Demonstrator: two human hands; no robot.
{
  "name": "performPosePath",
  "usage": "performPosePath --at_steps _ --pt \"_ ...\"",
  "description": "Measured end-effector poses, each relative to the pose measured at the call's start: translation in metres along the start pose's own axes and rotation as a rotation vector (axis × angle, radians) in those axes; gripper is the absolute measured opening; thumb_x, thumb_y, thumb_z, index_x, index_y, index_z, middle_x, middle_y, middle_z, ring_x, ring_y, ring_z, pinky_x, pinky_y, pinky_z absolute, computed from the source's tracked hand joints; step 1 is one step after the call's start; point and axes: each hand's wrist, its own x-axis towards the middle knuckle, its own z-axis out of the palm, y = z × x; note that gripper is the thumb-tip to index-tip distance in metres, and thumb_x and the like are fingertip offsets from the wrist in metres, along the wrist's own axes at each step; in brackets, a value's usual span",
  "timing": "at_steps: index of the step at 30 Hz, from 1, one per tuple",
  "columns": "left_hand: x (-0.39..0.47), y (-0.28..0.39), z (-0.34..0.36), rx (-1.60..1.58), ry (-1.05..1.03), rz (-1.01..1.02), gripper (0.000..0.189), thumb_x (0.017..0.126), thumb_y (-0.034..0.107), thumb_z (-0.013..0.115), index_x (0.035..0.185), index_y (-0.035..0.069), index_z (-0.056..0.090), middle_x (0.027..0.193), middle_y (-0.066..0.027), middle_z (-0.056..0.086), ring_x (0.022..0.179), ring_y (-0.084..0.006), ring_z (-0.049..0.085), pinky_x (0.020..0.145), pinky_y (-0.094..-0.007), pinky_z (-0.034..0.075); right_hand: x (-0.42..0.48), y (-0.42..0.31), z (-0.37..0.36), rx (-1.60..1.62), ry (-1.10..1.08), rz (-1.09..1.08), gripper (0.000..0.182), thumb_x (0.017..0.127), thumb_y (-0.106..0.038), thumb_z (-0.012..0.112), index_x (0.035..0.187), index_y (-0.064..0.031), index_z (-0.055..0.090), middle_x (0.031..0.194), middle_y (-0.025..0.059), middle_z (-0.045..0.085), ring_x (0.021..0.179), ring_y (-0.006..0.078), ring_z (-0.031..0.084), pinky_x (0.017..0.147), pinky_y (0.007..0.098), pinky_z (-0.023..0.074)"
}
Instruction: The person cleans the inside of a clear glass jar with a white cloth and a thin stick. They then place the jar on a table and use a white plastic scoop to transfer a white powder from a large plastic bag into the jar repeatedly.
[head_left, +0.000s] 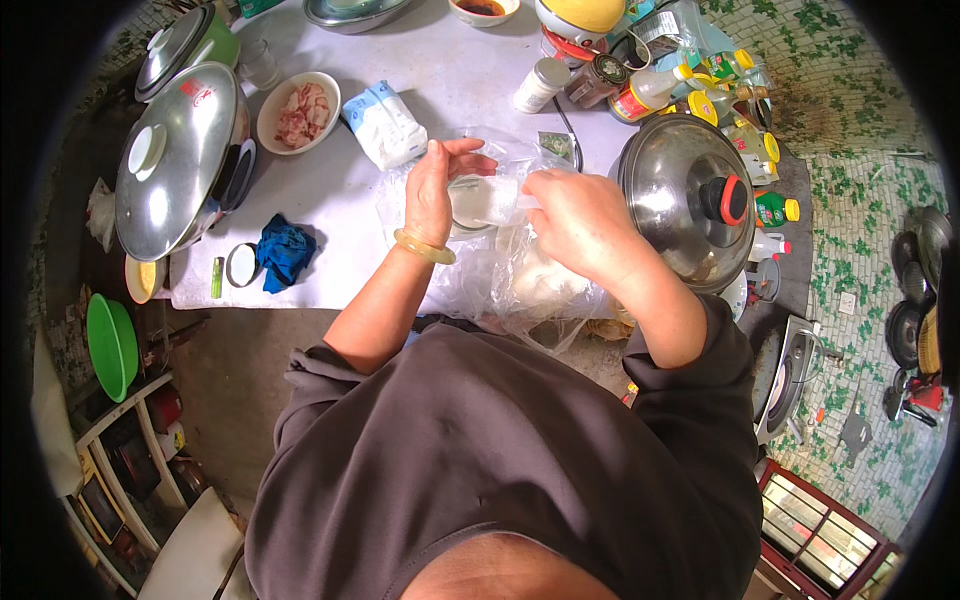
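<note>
My left hand (442, 187), with a pale bangle at its wrist, is raised on edge beside a round clear container (469, 202), its thumb and fingers apart. Whether its palm touches the container is hidden. My right hand (574, 217) pinches a translucent white piece (501, 199) at its right end, over the container; the piece looks like plastic, but its exact kind is unclear. Clear plastic bags (517, 154) lie spread under and around both hands. Another clear bag with something whitish inside (551, 277) is below my right hand, at the table's front edge.
A blue and white packet (385, 126) and a bowl of sliced raw meat (304, 112) are beyond my left hand. A domed steel pot lid (679, 202) is close at right, bottles (649, 94) behind it. A lidded pan (180, 161) and blue cloth (285, 251) are at left.
</note>
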Motion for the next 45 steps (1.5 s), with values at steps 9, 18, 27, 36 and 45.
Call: performPosePath --at_steps 9,18,27,36,45 --pt "0.001 -0.001 -0.001 -0.001 -0.001 -0.002 0.071 0.099 0.055 0.024 0.112 -0.007 0.057 0.092 -0.0189 0.067 0.093 -0.0257 0.064 0.092 -0.0371 0.044 0.001 -0.002 -0.004 -0.02 -0.037 0.027 0.017 0.078 -0.013 0.06 0.093 -0.0048 0.063 0.088 0.0157 0.065 0.083 0.0366 0.063 0.073 0.046 0.0487" --pt "0.001 -0.001 -0.003 -0.017 -0.005 -0.03 0.071 0.098 0.056 0.026 0.112 -0.006 0.057 0.093 -0.0185 0.067 0.093 -0.0253 0.064 0.09 -0.0364 0.046 -0.028 0.024 0.007 0.382 0.107 0.135 0.018 0.08 -0.013 0.062 0.095 -0.0043 0.064 0.089 0.0164 0.066 0.081 0.0327 0.065 0.073 0.0405 0.0498" --pt "0.005 0.004 -0.009 0.083 0.0 0.077 0.067 0.098 0.054 0.029 0.112 -0.006 0.057 0.099 -0.0194 0.066 0.096 -0.0273 0.064 0.093 -0.038 0.045 -0.095 0.074 0.04 1.048 0.169 0.357 0.022 0.084 0.0 0.063 0.105 -0.0003 0.061 0.087 0.0041 0.065 0.079 0.0083 0.058 0.069 0.0238 0.0465" --pt "-0.02 0.03 0.026 0.106 -0.074 0.217 0.051 0.1 0.039 0.036 0.115 -0.005 0.056 0.101 -0.0172 0.066 0.096 -0.0242 0.063 0.092 -0.0361 0.045 -0.151 0.103 0.115 0.872 0.218 0.545 0.018 0.085 0.002 0.059 0.103 0.0004 0.061 0.092 0.006 0.066 0.086 0.0108 0.061 0.074 0.0248 0.0472" --pt "-0.074 -0.004 0.061 0.76 -0.332 0.256 0.04 0.077 0.01 0.072 0.114 0.006 0.06 0.117 -0.015 0.059 0.109 -0.0347 0.056 0.091 -0.0371 0.046 -0.15 0.077 0.136 0.325 0.234 0.53 0.018 0.08 -0.012 0.064 0.096 -0.0051 0.06 0.091 0.0147 0.065 0.084 0.0352 0.063 0.073 0.0432 0.0491"
